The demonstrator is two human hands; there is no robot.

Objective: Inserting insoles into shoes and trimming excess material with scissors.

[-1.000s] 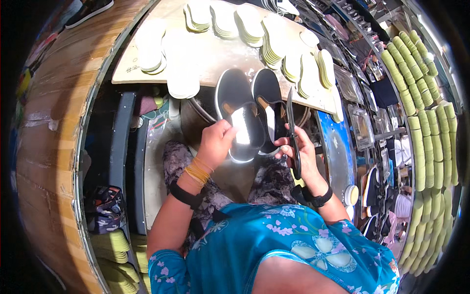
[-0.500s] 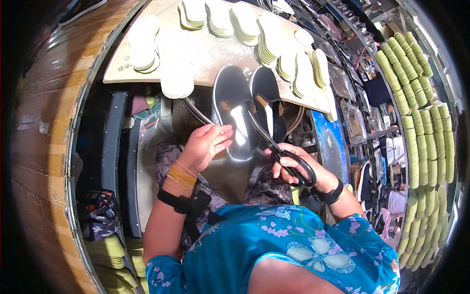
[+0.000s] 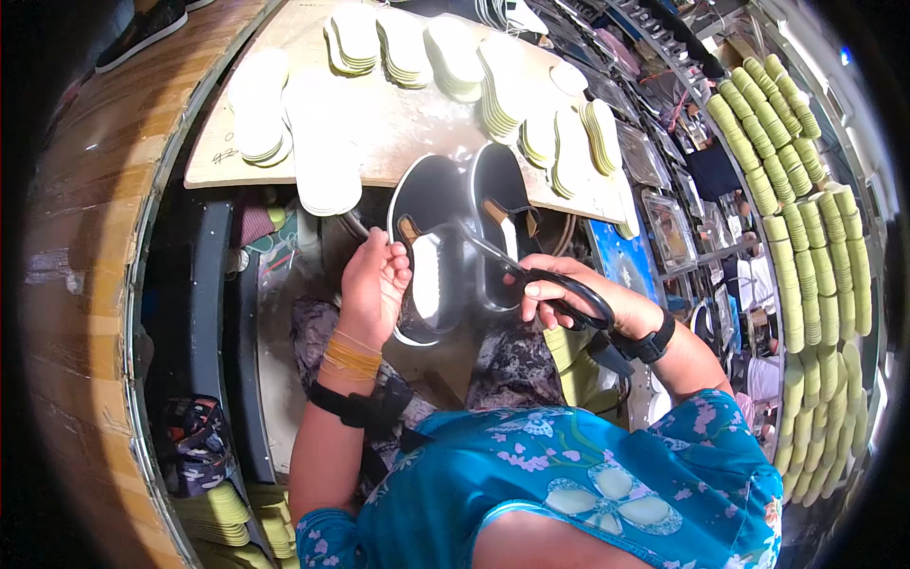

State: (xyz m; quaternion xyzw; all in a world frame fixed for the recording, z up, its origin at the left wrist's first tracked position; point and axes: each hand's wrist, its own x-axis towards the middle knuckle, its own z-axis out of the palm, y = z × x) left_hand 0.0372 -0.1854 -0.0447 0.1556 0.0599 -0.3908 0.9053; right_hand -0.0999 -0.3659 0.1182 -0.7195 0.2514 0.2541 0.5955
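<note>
L hand (image 3: 372, 284) gripped black shoe (image 3: 428, 248); R hand (image 3: 569, 294) held black scissors (image 3: 531, 275); cream insole stacks (image 3: 455, 52) on surface (image 3: 398, 123).

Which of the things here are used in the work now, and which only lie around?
In use:
- left hand gripping the left dark slip-on shoe with white insole
- right hand holding black-handled scissors over the right dark shoe

Lying about:
- stacks of cream insoles on the wooden board
- rows of green insoles on the right
- yellow-green insoles, lower left
</note>
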